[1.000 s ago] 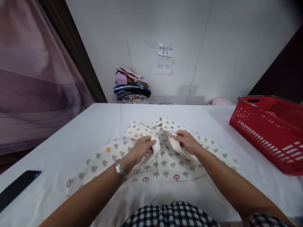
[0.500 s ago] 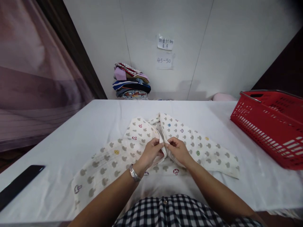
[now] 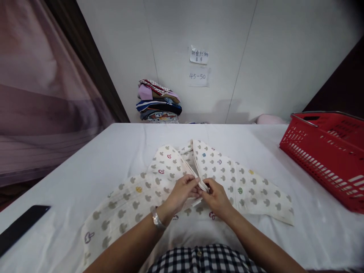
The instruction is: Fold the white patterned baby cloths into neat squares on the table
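A white cloth (image 3: pixel 167 174) printed with grey and coloured mushrooms lies loosely spread across the table, its middle gathered into two folds with hemmed edges. My left hand (image 3: pixel 184 190) pinches the hem of the left fold between thumb and fingers. Close against it, my right hand (image 3: pixel 215 197) is closed on the hem of the right fold. The two edges meet between my fingertips, and a narrow gap opens behind them toward the far side. My curled fingers partly hide the hems.
A white sheet covers the table (image 3: pixel 113 151). To the right stands a red plastic basket (image 3: pixel 321 159) with a metal handle. A black flat object (image 3: pixel 22 225) lies at the left edge. Beyond the far edge is a stack of folded fabrics (image 3: pixel 159 102) by the wall.
Both hands have brought the cloth's hems slightly toward me and to the right. The two edges now run together at my fingertips. The view has tilted slightly upward.
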### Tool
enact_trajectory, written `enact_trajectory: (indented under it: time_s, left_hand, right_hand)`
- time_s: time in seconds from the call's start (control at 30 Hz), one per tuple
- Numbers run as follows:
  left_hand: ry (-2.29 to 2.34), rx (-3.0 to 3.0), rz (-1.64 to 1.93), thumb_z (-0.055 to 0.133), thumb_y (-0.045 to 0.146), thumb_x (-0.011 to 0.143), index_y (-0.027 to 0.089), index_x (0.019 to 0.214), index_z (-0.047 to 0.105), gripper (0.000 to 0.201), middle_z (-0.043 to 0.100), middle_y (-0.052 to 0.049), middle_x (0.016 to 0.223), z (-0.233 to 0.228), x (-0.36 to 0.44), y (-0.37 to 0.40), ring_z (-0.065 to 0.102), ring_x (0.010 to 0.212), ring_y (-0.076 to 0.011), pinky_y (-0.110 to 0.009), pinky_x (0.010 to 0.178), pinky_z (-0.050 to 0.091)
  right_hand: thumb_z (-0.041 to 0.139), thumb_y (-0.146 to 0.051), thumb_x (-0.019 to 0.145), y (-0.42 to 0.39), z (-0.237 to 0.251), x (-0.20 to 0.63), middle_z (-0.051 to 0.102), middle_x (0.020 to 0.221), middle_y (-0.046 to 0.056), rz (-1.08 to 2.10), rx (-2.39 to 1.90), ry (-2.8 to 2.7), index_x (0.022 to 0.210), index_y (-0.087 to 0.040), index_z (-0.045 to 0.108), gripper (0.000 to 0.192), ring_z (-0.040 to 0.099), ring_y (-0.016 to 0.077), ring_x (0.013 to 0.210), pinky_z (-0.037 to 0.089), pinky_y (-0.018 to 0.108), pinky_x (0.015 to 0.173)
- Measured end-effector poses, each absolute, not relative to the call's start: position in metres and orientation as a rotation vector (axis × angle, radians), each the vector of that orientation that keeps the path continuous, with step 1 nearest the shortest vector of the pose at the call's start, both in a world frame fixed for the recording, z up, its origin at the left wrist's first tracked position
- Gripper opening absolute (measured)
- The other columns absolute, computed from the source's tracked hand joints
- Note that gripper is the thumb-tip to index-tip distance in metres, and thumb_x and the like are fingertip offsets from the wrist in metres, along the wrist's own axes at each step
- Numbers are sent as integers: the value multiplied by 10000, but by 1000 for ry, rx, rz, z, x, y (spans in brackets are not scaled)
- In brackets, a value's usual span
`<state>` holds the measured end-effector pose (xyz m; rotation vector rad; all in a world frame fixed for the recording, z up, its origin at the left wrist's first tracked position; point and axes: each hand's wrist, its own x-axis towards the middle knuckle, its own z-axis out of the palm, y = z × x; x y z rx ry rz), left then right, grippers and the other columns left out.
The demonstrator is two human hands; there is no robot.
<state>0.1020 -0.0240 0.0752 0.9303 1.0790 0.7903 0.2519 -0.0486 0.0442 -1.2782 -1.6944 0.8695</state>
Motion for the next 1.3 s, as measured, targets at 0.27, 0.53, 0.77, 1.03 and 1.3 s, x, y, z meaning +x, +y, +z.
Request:
enact_trajectory:
  time_s: [0.27, 0.53, 0.77, 1.03, 1.3]
  left_hand:
    - [1677, 1781, 811, 511, 418, 803, 186, 734, 621, 266, 667, -22, 714, 84, 62, 90, 599, 667, -150, -247, 620, 442]
    - [1974, 2000, 272, 576, 339, 750, 148, 1010, 643, 329, 649, -133, 1108, 51, 67, 191, 585, 1021, -256, -297, 775, 436]
    - [1941, 1987, 58, 684, 350, 642, 155, 886, 672, 313, 680, -138, 983, 35, 68, 218, 616, 943, -265, -281, 724, 443]
    - [1823, 2064, 165, 689, 301, 649, 172, 1001, 627, 380, 612, -94, 1109, 27, 63, 208, 595, 962, -213, -259, 768, 438]
    - [1849, 2030, 291, 688, 304, 660, 152, 1075, 522, 473, 541, -113, 1150, 31, 64, 185, 578, 915, -188, -254, 740, 429]
  right_hand:
    - [550, -283, 812, -58, 28, 257, 545, 694, -18, 1077, -1208, -1592, 831, -198, 606, 103, 457, 124, 617, 362, 238, 583]
    - [543, -265, 819, -61, 29, 259, 538, 720, -11, 1129, -1111, -1627, 799, -209, 590, 76, 467, 132, 653, 367, 239, 610]
    - [551, -249, 816, -57, 22, 263, 554, 743, -8, 1144, -1077, -1670, 793, -210, 570, 48, 493, 141, 689, 375, 243, 638]
    - [546, -247, 813, -60, 29, 265, 552, 736, -8, 1160, -1075, -1684, 785, -220, 569, 45, 492, 144, 678, 381, 245, 633]
    - [542, -263, 820, -68, 31, 266, 582, 770, 8, 1134, -1050, -1684, 808, -209, 584, 70, 510, 151, 711, 393, 255, 666]
